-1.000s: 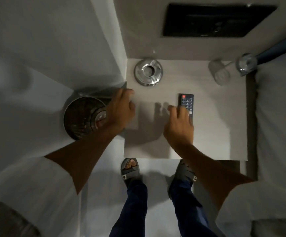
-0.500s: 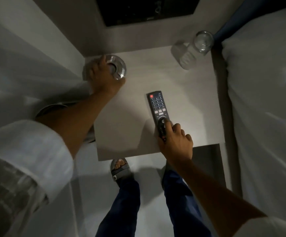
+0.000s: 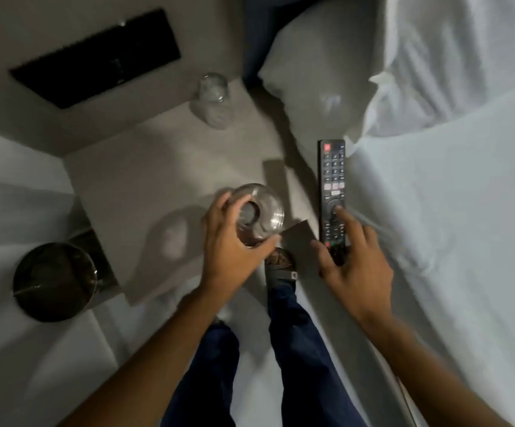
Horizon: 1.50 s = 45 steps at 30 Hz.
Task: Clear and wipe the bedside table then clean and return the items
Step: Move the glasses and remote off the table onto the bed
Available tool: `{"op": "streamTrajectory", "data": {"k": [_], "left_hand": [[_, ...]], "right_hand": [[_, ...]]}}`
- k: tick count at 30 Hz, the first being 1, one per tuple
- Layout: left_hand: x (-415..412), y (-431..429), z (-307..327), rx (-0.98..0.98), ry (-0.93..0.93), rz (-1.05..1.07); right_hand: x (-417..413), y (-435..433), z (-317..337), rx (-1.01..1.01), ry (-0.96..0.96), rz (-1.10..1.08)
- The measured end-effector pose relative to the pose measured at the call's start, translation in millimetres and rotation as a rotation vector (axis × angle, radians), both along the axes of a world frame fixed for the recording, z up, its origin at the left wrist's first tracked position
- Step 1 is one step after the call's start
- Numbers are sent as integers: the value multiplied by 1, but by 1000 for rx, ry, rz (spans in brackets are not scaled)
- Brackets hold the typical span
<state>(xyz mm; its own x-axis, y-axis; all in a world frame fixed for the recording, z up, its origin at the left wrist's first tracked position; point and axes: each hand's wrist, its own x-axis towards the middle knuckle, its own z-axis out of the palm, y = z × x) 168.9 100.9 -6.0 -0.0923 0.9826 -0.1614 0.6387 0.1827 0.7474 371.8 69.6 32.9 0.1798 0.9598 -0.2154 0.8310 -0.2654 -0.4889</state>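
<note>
Dim frame, soft with blur. The ashtray (image 3: 260, 214) is partly covered by the left hand (image 3: 231, 245); its near rim is hidden behind the fingers. It is gripped from the side, fingers curled round the rim, and held above the near right corner of the table (image 3: 145, 167); whether it touches the top cannot be told. Its central opening faces up toward the camera.

The remote (image 3: 332, 192) is held at its lower end by the right hand (image 3: 354, 266): thumb under the left edge, index finger laid on the round button pad, bottom end covered by the palm. Its long axis runs away from the person, red power button at the far end. It is held over the bed edge (image 3: 434, 226), beside the pillow (image 3: 311, 87); contact with the sheet is unclear.

Count: one ashtray, one remote, one glass (image 3: 212, 100) at the table's far right corner, one bin (image 3: 54, 280) on the floor left of the table, one dark wall panel (image 3: 96, 57). One sandalled foot (image 3: 280, 266) is seen; the other is hidden by the left arm.
</note>
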Motion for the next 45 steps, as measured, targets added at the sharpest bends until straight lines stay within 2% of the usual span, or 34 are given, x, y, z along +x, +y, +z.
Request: {"op": "streamTrajectory", "data": {"k": [3,6,12,16,19,22,25,28,32,36,38,42,45], "left_hand": [[63,12,31,36,-44,-187],[119,28,51,134,-34,-337],[230,46,65,215,68,-668],[282,35,55,157,171,-836],[288,28,46,147,207,-842],[271,27,45,197,112,-748],[234,32,43,273,74,-607],[178,43,36,367,131,-446],[95,66,25,367,282,-348],[14,104,22,294,559,-237],[-14,127,22,190,625,-185],[-47,184,21,-69,656,-103],[-49,231,9,-188,700,-158]], "right_hand": [[47,2,41,166,-4,-125],[97,11,61,225,-59,-292],[198,13,64,54,-164,-624],[231,0,55,-84,-228,-686],[236,-1,52,-153,-274,-700],[222,9,51,-26,-360,-623],[186,31,49,171,-278,-475],[129,64,48,304,-146,-303],[54,104,44,335,-3,-7],[-14,150,24,178,110,319],[-37,174,10,29,104,448],[-65,222,-15,-336,74,523],[-71,241,-26,-470,-3,559]]}}
